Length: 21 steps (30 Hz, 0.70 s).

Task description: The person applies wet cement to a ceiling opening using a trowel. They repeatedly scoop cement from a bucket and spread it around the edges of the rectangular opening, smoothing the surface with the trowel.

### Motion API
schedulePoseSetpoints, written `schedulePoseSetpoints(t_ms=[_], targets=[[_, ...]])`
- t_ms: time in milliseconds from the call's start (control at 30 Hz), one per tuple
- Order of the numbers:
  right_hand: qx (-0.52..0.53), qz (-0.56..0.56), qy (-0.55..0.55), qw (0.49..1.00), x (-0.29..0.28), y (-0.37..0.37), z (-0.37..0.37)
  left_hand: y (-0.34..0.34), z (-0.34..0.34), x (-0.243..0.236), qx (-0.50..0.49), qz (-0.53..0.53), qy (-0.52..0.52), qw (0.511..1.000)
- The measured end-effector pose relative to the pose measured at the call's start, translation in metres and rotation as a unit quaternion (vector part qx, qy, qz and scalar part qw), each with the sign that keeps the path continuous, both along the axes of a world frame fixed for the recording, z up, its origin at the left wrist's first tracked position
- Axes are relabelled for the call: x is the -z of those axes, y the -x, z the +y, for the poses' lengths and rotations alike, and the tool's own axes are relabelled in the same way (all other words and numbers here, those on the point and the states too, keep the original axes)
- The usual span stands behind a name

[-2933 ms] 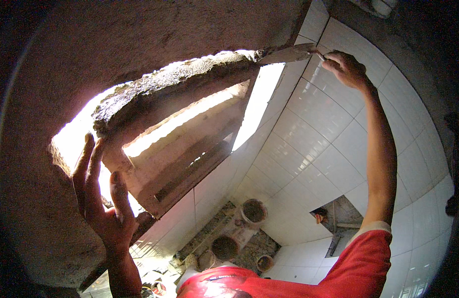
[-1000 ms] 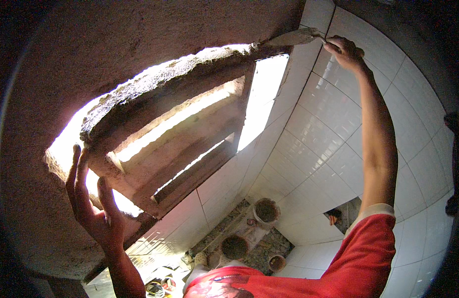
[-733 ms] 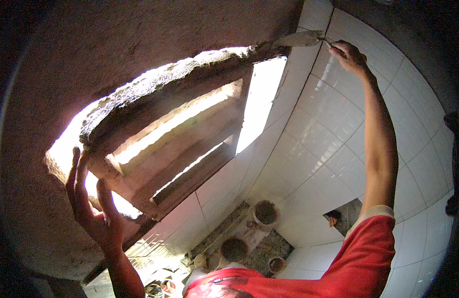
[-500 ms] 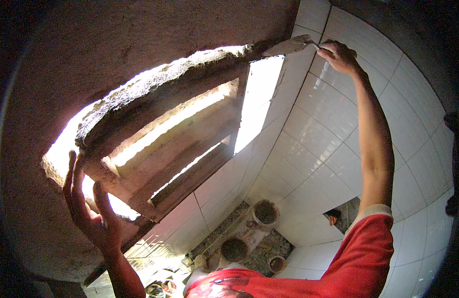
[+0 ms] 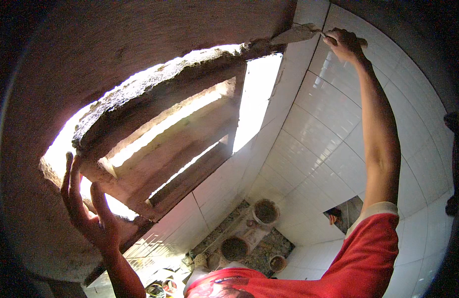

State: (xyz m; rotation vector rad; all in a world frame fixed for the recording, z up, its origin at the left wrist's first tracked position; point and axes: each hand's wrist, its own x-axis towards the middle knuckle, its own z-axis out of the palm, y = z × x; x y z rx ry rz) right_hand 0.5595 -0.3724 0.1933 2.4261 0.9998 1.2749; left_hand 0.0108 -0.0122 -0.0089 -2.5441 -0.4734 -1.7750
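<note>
My right hand [image 5: 346, 43] grips the handle of a mortar-smeared trowel. Its blade [image 5: 294, 35] lies at the upper right corner of a rough opening in the brown plastered wall [image 5: 140, 35], where the top edge [image 5: 170, 74] is crusted with mortar. My left hand [image 5: 90, 208] rests with fingers raised and apart at the lower left edge of that opening. Bright light comes through the opening and through the slots of a dusty slatted frame [image 5: 175, 149] inside it.
White tiles [image 5: 319, 129] line the adjoining walls; a square cutout [image 5: 351, 213] sits low on the right. Below me are several containers, including buckets of dark material [image 5: 266, 210] on debris-strewn flooring [image 5: 274, 241], and some coiled items [image 5: 160, 288] near my red-shirted body.
The trowel and my right hand have shifted upward. My left hand now appears farther left in the view, still at the opening's edge, as the whole view has shifted slightly.
</note>
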Motion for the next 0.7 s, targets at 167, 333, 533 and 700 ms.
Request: schedulePoseSetpoints(t_ms=[167,333,533,700], targets=[[-0.011,-0.074,0.023,0.997,-0.009,-0.001,-0.003,0.001,0.0,0.0,-0.003,0.004,-0.005,1.0],[-0.012,-0.078,0.008,0.997,-0.012,0.006,-0.014,0.003,0.002,0.001,-0.004,0.013,-0.003,1.0],[-0.016,0.008,0.024,1.0,0.013,0.017,-0.01,0.001,0.0,0.001,0.004,0.004,-0.003,1.0],[0.031,0.005,0.016,0.999,0.024,0.018,0.002,0.002,0.0,-0.002,-0.013,0.017,-0.017,1.0]])
